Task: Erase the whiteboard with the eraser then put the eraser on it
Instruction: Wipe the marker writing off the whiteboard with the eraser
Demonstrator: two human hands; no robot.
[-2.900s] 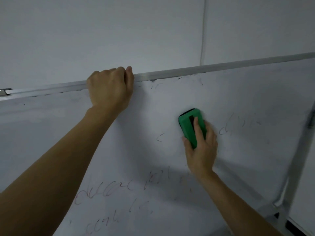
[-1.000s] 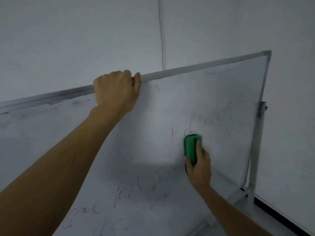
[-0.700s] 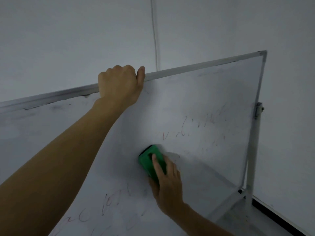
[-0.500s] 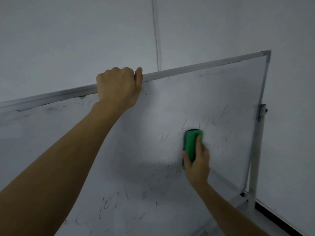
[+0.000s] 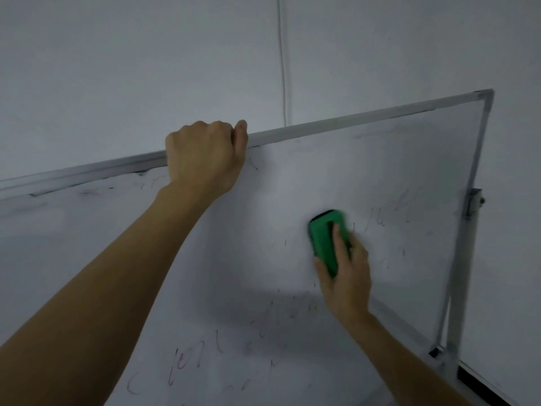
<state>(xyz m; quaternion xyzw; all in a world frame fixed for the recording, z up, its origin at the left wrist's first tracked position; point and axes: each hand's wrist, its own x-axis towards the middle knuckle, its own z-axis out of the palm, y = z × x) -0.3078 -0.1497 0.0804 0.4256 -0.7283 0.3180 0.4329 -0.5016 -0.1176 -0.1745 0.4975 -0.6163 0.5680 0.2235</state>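
Gripping the top frame of the whiteboard with the left hand — curling the fingers tight over the edge. Pressing the green eraser flat against the board with the right hand, clamping thumb and fingers on its sides — keeping it right of the board's middle, just left of faint pen marks.

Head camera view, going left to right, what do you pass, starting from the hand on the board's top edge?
Left hand gripping the whiteboard frame → wall seam → green eraser in the right hand → stand bracket.
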